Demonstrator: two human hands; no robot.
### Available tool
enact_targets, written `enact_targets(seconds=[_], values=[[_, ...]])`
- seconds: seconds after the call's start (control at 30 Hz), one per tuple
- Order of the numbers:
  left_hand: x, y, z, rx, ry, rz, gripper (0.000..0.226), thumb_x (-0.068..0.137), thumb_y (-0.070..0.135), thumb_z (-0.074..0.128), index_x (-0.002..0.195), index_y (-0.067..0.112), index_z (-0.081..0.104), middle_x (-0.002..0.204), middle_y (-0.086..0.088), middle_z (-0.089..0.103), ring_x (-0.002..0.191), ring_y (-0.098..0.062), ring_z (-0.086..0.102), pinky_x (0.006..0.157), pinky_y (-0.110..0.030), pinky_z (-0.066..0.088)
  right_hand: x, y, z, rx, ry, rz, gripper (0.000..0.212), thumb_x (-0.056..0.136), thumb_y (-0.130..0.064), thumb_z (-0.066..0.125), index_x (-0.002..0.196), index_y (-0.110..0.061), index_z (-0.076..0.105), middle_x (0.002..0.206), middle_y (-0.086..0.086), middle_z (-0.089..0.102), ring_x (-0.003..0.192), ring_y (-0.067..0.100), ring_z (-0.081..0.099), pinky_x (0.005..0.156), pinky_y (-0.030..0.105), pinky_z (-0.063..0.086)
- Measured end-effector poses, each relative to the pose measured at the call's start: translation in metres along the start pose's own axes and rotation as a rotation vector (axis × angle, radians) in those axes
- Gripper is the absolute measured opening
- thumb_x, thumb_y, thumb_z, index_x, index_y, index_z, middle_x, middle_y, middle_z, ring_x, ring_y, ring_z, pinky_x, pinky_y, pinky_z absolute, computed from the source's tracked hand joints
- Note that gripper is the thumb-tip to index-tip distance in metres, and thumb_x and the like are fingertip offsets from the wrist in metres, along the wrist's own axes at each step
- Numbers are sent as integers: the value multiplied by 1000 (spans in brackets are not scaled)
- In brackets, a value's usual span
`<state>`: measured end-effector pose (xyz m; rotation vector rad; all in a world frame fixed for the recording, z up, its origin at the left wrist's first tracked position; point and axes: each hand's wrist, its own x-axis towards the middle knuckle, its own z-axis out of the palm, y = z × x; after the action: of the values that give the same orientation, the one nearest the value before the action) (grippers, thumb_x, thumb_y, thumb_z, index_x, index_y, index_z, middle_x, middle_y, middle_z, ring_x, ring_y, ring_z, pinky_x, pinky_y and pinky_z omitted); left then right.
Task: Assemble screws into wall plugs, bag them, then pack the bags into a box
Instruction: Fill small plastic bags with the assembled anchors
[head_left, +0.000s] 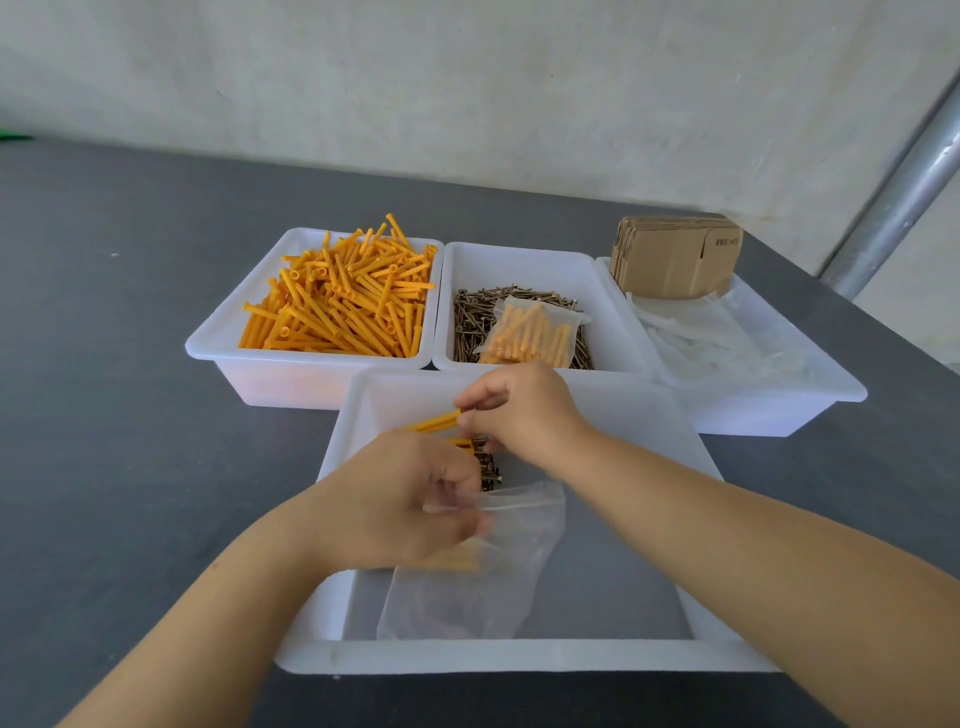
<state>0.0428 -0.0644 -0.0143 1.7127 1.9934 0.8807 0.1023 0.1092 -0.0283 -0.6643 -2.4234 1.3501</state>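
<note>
Here, a smooth translucent white plastic tray (696, 656) sits on the matte dark grey tabletop (130, 415) beneath both hands. The left hand (410, 499) has its fingers curled round a bundle of ribbed orange plastic wall plugs with brass-coloured screw heads (485, 465) showing at their ends, and it also pinches the mouth of a thin, crinkled clear plastic bag (498, 582) that hangs below it into the tray; a few orange plugs show blurred inside the bag. The right hand (524, 410), just beyond the left, pinches the end of a single long orange wall plug (434, 422) between fingertips and thumb.

Beyond the left hand stands a white tray heaped with loose tubular orange wall plugs (337, 306). Beyond the right hand is a white tray of dark slender metal screws (470, 327), with a filled clear bag of plugs (535, 332) lying on them. Farther right of the right hand, a third white tray holds limp clear bags (727, 338) and a stack of flat brown cardboard boxes (675, 260).
</note>
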Motion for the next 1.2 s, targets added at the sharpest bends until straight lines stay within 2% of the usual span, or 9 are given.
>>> enact_targets(seconds=[0.13, 0.27, 0.33, 0.53, 0.7, 0.8, 0.97, 1.03, 1.2], values=[[-1, 2, -1, -62, 0, -20, 18, 84, 14, 74, 69, 14, 65, 68, 7, 62, 68, -9, 57, 73, -36, 52, 3, -1, 4, -6, -38, 9, 15, 82, -4, 76, 88, -19, 75, 75, 5, 74, 74, 27, 73, 61, 30, 61], [-2, 1, -1, -95, 37, 1, 9, 86, 5, 70, 79, 10, 69, 76, 9, 63, 74, -1, 61, 71, -10, 44, 6, -17, -35, 45, -45, -12, 19, 85, 3, 69, 92, -13, 73, 76, 8, 74, 75, 22, 72, 67, 28, 61], [-2, -1, -2, -93, 47, 28, 9, 88, 4, 68, 83, 12, 70, 79, 13, 62, 76, 1, 59, 70, -7, 40, 3, -31, -72, 125, -70, -34, 17, 85, 6, 69, 94, -8, 74, 82, 11, 75, 76, 18, 73, 67, 26, 61], [1, -4, -2, -123, 25, 72, 10, 94, 11, 64, 86, 18, 67, 82, 12, 60, 84, -5, 57, 69, -22, 45, -13, -60, -140, -100, -433, 45, 15, 83, 2, 72, 91, -10, 78, 89, 15, 76, 80, 21, 75, 68, 25, 59], [-2, -1, -2, -124, -30, 93, 12, 91, 11, 68, 87, 22, 70, 84, 9, 61, 82, -12, 59, 73, -31, 49, -11, -69, -110, -400, -566, 33, 16, 85, 3, 71, 98, -5, 75, 77, 7, 76, 74, 14, 74, 69, 25, 60], [-4, 0, -2, -148, -27, 95, 14, 90, 11, 70, 86, 25, 71, 84, 8, 61, 82, -8, 60, 73, -26, 48, -8, -78, -98, -440, -596, 39, 14, 84, 3, 72, 96, -5, 75, 75, 6, 76, 73, 14, 74, 67, 24, 60], [-4, 0, -3, -171, -9, 82, 13, 88, 6, 70, 82, 18, 73, 80, 13, 60, 78, -6, 60, 70, -31, 49, -15, -79, -70, -696, -903, 168, 10, 83, -11, 77, 93, -12, 76, 75, 0, 75, 71, 10, 73, 59, 21, 55], [-5, 0, -3, -169, -19, 85, 17, 87, 5, 70, 80, 19, 72, 78, 15, 60, 78, -9, 60, 69, -33, 49, -18, -75, -62, -779, -892, 146, 9, 84, -19, 77, 93, -16, 77, 69, -8, 73, 72, 8, 73, 58, 22, 54], [-5, -3, -5, -218, 34, 106, 14, 87, 2, 70, 82, 14, 73, 81, 8, 60, 74, -12, 58, 68, -29, 47, -23, -71, -49, -844, -749, -15, 8, 85, -9, 71, 87, -14, 77, 61, -9, 69, 61, 7, 70, 54, 21, 52]])
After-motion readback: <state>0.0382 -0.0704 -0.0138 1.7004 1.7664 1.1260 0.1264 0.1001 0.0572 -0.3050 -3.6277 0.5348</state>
